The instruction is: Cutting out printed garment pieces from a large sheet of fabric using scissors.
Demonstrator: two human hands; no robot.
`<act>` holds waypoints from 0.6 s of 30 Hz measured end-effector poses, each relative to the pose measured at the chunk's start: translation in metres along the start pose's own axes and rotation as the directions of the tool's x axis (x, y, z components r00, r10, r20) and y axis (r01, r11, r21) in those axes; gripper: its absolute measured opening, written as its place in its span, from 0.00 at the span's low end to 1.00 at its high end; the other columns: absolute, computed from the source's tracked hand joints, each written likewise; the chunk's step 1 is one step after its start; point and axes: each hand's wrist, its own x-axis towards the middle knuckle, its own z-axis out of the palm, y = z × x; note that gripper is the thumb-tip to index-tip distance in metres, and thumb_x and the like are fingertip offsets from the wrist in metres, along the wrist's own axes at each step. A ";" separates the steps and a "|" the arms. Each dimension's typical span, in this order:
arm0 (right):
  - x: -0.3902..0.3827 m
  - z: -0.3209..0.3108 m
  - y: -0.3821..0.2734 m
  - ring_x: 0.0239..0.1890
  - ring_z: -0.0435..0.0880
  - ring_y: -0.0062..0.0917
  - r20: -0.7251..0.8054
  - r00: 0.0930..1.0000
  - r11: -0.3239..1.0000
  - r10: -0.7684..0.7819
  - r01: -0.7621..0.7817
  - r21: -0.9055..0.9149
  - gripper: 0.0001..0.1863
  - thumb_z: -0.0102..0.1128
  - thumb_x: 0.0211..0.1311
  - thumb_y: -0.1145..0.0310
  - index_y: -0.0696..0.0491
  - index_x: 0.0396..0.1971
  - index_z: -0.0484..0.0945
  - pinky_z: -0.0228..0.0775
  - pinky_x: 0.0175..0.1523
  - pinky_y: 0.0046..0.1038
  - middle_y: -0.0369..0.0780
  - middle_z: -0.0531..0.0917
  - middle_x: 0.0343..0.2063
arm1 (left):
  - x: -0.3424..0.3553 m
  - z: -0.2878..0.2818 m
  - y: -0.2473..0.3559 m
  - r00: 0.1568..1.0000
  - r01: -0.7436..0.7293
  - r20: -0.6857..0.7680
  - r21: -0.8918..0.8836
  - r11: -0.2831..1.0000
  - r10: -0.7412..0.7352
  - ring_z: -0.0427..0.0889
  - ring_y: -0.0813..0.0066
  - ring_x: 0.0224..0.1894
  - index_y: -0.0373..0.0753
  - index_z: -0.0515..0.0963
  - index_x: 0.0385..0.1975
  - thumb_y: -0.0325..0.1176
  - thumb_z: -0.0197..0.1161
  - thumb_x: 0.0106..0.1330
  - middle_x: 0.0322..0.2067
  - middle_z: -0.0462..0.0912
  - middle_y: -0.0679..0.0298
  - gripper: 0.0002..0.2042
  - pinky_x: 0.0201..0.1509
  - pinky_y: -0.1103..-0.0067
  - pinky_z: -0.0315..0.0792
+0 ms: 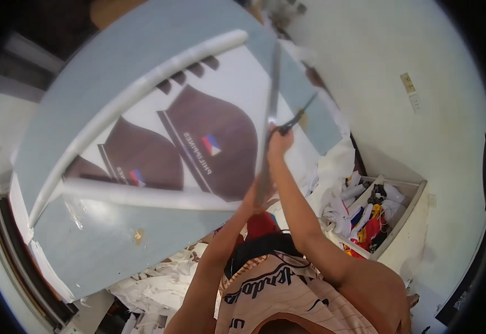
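Note:
My right hand (280, 142) is closed on dark-handled scissors (287, 125), their blades pointing up and right. My left hand (257, 195) grips the lower end of a long, thin grey strip (273, 83), blurred, which runs up alongside the scissors at the right edge of a white printed sheet (262, 72). The sheet bears maroon curved shapes (226, 133) with small flag emblems and lettering, and lies on a blue-grey table (120, 234). Two white rolled lengths (143, 89) cross it, one along the far side, one along the near side.
An open bin (421, 195) at the right holds white and coloured scraps (371, 228). Crumpled white paper (170, 267) piles below the table's near edge. A pale wall (432, 139) stands at the right, and dark rails (15, 250) run at the far left.

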 end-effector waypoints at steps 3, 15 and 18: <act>0.060 -0.018 0.049 0.29 0.74 0.21 -0.104 0.984 0.984 -0.146 0.134 -0.113 0.14 0.76 0.54 0.73 0.57 0.32 0.75 0.69 0.37 0.28 0.33 0.78 0.25 | 0.012 -0.024 -0.039 0.956 0.278 0.294 -0.903 0.327 -0.003 0.52 0.46 0.77 0.42 0.72 0.65 0.47 0.56 0.71 0.72 0.62 0.51 0.25 0.77 0.42 0.41; 0.010 -0.106 0.053 0.28 0.74 0.22 0.422 0.828 0.834 -0.369 0.495 -0.244 0.13 0.73 0.62 0.69 0.62 0.32 0.77 0.72 0.38 0.29 0.36 0.79 0.24 | -0.173 -0.064 -0.114 -0.355 0.910 0.926 0.310 -0.274 -0.132 0.44 0.39 0.78 0.45 0.64 0.72 0.49 0.62 0.70 0.76 0.49 0.42 0.33 0.75 0.43 0.41; -0.024 -0.155 0.050 0.29 0.74 0.16 0.710 0.686 0.858 -0.159 0.452 -0.245 0.10 0.71 0.63 0.69 0.59 0.31 0.80 0.69 0.37 0.22 0.32 0.80 0.25 | -0.214 -0.077 -0.109 -0.575 0.806 0.797 0.512 -0.296 -0.188 0.45 0.37 0.77 0.46 0.65 0.72 0.54 0.63 0.68 0.75 0.49 0.41 0.35 0.74 0.43 0.43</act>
